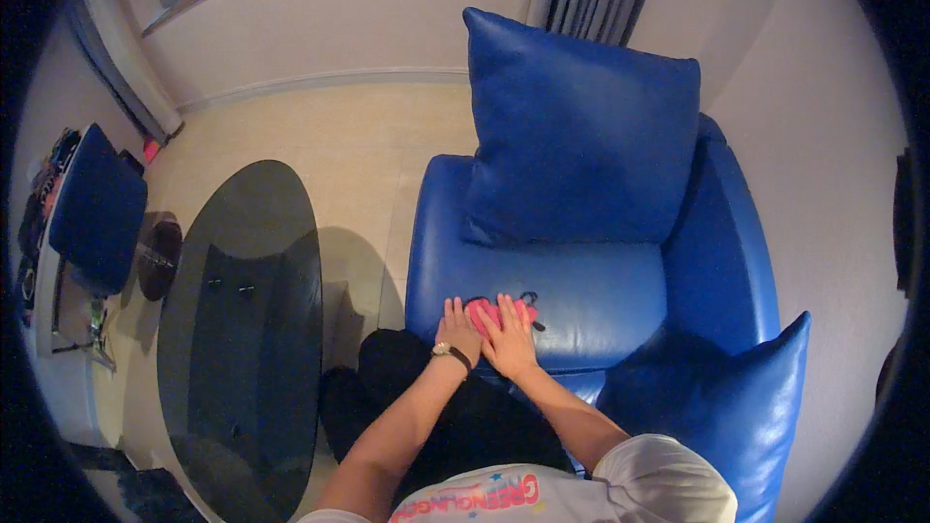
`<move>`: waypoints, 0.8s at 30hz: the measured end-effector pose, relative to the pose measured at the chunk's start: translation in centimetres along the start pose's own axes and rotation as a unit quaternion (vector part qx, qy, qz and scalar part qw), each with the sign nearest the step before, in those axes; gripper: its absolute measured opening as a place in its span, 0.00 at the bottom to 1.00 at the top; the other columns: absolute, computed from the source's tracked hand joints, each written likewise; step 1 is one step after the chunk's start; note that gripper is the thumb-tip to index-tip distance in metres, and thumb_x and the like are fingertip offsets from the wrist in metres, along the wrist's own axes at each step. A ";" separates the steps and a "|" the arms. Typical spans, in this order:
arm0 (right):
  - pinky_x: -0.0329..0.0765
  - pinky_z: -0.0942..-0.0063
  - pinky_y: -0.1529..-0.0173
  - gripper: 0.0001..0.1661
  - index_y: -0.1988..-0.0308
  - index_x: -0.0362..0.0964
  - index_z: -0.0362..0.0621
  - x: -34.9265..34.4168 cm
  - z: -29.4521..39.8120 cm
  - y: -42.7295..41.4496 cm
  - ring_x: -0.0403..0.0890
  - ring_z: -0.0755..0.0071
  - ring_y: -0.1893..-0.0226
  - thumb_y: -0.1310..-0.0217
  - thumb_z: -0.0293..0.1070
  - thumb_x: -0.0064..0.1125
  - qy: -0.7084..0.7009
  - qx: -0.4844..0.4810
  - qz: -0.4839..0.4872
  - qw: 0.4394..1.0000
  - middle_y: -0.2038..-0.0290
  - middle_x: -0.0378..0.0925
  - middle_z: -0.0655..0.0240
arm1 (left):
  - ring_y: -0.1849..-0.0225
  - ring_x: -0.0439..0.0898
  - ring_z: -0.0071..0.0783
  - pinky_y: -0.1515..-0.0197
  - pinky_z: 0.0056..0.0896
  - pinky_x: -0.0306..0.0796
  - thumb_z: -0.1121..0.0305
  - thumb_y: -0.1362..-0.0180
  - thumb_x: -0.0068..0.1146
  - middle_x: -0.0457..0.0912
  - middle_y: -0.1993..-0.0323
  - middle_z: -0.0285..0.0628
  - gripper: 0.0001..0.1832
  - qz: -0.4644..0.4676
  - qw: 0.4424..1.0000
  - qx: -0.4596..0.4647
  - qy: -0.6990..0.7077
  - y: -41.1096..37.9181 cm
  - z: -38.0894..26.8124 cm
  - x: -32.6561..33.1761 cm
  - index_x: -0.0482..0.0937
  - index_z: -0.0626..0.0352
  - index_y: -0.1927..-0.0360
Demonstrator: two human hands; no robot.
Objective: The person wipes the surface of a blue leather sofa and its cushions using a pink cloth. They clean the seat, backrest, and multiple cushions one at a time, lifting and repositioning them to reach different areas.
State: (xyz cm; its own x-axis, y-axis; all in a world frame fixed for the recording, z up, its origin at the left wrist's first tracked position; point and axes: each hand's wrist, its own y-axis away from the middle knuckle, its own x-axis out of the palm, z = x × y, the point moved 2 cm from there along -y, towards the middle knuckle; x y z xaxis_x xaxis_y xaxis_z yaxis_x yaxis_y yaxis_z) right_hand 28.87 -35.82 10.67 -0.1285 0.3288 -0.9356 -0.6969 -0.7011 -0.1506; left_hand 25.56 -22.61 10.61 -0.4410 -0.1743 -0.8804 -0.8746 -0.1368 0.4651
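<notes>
A small pink fabric item (479,312), perhaps a folded cloth or pouch, lies on the seat of a blue leather sofa (603,290). Black cords (530,298) stick out at its far and right edges. My right hand (511,341) rests palm down over it, fingers spread across the pink fabric. Flat beside it, my left hand (459,334) touches the left edge of the fabric, with a watch (442,349) on the wrist. Both palms hide part of the fabric, so its full shape cannot be made out.
A large blue cushion (581,131) leans at the seat's far end; another blue cushion (726,392) is near my right arm. To my left stands a dark oval glass table (254,319). Beyond it are a blue chair (98,211) and a cluttered desk (45,290).
</notes>
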 end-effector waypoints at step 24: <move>0.43 0.43 0.25 0.38 0.29 0.56 0.58 -0.5 -7.6 -4.3 0.45 0.45 0.24 0.37 0.47 0.49 0.084 0.107 -0.040 0.990 0.25 0.45 0.50 | 0.21 0.36 0.53 0.23 0.51 0.34 0.50 0.30 0.40 0.37 0.21 0.53 0.39 -0.091 0.994 -0.027 0.056 -6.1 -4.8 -3.1 0.44 0.60 0.23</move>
State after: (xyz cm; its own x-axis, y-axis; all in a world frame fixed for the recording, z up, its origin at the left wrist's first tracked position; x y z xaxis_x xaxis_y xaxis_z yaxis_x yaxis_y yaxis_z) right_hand 37.29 -37.79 9.31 0.0396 0.2552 -0.9661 -0.8357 -0.5216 -0.1721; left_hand 33.26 -25.93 10.92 -0.2493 -0.2484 -0.9360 -0.9242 -0.2277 0.3066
